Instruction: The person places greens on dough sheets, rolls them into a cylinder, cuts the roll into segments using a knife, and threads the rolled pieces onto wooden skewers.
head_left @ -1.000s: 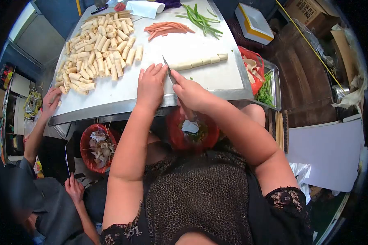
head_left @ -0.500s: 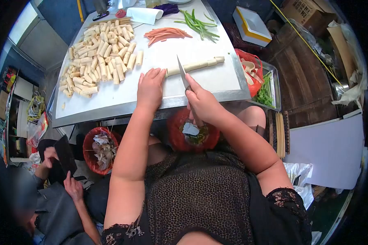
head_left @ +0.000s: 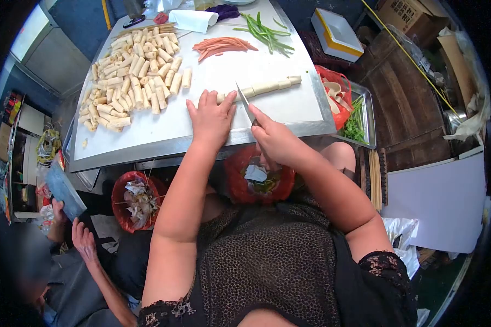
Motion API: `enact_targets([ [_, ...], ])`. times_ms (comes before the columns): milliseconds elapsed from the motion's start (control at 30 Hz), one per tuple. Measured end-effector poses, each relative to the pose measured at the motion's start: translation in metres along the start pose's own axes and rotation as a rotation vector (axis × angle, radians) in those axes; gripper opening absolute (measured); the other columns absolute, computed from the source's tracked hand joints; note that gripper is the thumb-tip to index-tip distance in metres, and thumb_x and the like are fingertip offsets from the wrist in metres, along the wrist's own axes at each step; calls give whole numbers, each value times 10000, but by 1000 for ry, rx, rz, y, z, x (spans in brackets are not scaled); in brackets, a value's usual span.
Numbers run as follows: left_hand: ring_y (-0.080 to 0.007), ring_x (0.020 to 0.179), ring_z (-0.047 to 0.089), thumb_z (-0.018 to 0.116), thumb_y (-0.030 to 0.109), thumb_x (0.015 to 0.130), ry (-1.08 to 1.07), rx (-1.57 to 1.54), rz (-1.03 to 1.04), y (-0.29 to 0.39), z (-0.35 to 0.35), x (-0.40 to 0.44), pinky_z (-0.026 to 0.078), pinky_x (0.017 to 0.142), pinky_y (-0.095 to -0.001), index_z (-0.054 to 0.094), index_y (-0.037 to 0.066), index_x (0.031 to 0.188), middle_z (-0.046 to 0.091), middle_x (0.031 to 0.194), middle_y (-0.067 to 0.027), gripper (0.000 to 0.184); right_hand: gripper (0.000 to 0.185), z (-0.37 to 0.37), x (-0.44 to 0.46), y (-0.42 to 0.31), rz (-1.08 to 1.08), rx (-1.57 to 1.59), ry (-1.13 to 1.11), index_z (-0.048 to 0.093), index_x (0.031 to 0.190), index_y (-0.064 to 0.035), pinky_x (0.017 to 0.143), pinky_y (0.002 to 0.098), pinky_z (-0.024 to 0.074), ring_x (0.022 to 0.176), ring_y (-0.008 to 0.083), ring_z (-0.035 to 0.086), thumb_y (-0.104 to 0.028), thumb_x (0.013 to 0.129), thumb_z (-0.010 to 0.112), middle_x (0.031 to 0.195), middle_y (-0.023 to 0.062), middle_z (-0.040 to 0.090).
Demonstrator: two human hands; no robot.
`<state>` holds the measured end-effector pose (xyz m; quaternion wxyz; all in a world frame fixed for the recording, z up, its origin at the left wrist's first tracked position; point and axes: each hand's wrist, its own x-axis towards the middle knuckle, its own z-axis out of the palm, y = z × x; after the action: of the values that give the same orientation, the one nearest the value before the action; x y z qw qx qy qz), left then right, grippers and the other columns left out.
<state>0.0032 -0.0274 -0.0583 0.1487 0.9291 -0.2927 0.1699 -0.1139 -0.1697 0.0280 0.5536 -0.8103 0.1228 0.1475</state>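
A long, pale rolled strip (head_left: 273,87), which looks like bean-curd skin, lies across the white tabletop (head_left: 289,111). My left hand (head_left: 210,119) rests over the roll's left end, fingers stretched out and slightly spread; they hide that end. My right hand (head_left: 278,139) is closed around the handle of a knife (head_left: 244,99). Its blade points away from me and stands at the roll just right of my left fingers; whether it cuts in I cannot tell. To the left is a heap of short cut rolls (head_left: 139,76). Farther back are pink strips (head_left: 221,46) and green strips (head_left: 264,34).
Below the table edge are a red-lined bin (head_left: 240,188) and another red bin (head_left: 128,210). A metal tray (head_left: 370,128) with greens and a red bag (head_left: 341,82) stand at the right. At lower left, a co-worker's hand (head_left: 84,240) is near a dark flat panel (head_left: 65,188).
My left hand has shifted right and now lies over the roll's end with its fingers more spread. The knife has moved slightly right and down. The co-worker's panel has tilted and moved left.
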Motion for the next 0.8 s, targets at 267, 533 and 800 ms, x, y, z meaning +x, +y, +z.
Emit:
enact_targets([
  [267,-353,1266,490,610,340,933,41,20,39,0,1,-1,281,1021,-712,628,308,1285,563,1255,-137,355,616,-15,13,-1,58,41,-93,181,1559,-63,511,387,536,517,243,627,-170,987,380,713,137,596],
  [533,-356,1282,480,611,341,931,32,11,21,-3,4,-2,288,1021,-711,629,313,1288,549,1300,-143,359,618,-10,41,-5,-34,-62,-32,196,1553,-56,519,398,542,513,258,629,-160,974,387,698,151,614],
  [800,-409,1430,296,835,191,727,144,-406,-53,-27,-20,-6,256,1166,-517,174,99,1564,271,1553,-256,1071,587,12,9,-10,-148,70,64,220,1567,-126,470,325,509,489,169,576,-183,1015,410,719,71,558],
])
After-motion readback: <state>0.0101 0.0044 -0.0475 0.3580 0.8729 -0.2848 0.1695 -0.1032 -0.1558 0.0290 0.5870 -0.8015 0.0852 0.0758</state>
